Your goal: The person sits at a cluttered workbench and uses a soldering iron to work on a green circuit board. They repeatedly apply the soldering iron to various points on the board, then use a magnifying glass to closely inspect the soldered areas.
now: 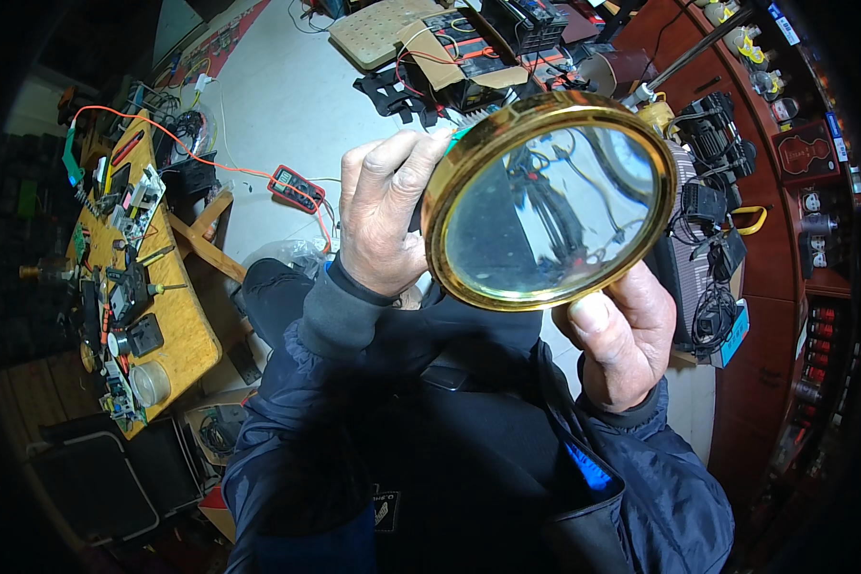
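Observation:
My right hand (627,335) grips a round magnifying glass (550,297) by the lower right of its gold rim, thumb on the near side. The glass is tilted and large in front of me, and its lens shows a warped view of cables and a dark shape. My left hand (383,210) is raised just left of the rim, its fingers closed in a pinch. At its fingertips a small green-edged part (458,140) shows, with thin metal fins or pins beside it. Most of that part is hidden behind the magnifying glass, so its kind is unclear.
A yellow workbench (187,335) with circuit boards and tools stands left. A red multimeter (297,188) with an orange lead lies beyond it. An open cardboard box (507,77) is at the back. Coiled black cables (713,311) and a red-brown cabinet (761,316) are on the right.

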Motion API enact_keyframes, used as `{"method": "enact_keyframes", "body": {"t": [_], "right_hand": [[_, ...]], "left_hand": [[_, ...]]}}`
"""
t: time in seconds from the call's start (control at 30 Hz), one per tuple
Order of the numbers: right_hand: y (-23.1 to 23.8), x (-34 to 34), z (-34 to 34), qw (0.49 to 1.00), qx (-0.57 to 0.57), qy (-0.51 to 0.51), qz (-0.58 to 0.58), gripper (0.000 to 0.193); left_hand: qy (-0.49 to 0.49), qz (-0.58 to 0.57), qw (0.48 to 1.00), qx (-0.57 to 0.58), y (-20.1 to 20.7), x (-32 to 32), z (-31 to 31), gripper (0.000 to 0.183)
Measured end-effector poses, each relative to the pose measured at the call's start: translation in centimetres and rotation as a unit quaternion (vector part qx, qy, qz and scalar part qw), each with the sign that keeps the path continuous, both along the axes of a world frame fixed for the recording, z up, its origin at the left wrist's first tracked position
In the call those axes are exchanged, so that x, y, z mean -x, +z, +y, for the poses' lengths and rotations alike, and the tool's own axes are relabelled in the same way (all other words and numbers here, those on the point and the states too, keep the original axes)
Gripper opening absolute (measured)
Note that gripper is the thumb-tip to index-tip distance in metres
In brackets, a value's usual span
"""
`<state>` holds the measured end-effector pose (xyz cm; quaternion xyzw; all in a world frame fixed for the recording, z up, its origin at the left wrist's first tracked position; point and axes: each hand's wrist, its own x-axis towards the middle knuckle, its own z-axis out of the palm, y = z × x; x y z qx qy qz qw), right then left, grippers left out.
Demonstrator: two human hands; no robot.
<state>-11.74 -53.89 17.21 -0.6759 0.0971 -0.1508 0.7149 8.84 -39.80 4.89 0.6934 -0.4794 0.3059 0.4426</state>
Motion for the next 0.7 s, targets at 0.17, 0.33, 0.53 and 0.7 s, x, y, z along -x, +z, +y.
{"method": "enact_keyframes", "body": {"t": [0.17, 0.33, 0.53, 0.7], "right_hand": [[0.0, -0.1, 0.0, 1.0, -0.02, 0.003, 0.006, 0.039], [-0.3, -0.7, -0.1, 1.0, -0.016, 0.007, 0.011, 0.034], [-1.1, -1.0, 0.1, 0.998, -0.047, 0.029, 0.015, 0.031], [-1.9, -1.1, -0.3, 0.998, -0.059, -0.003, 0.007, 0.036]], "left_hand": [[0.016, 0.045, 0.998, -0.03, 0.8, 0.5, 0.5, 0.074], [-0.006, 0.364, 0.931, 0.028, 1.8, 3.1, 1.2, 0.073], [-0.239, 0.703, 0.599, 0.3, -0.8, 4.0, 2.9, 0.057], [-0.205, 0.754, 0.473, 0.408, -4.3, 3.5, 3.8, 0.053]]}}
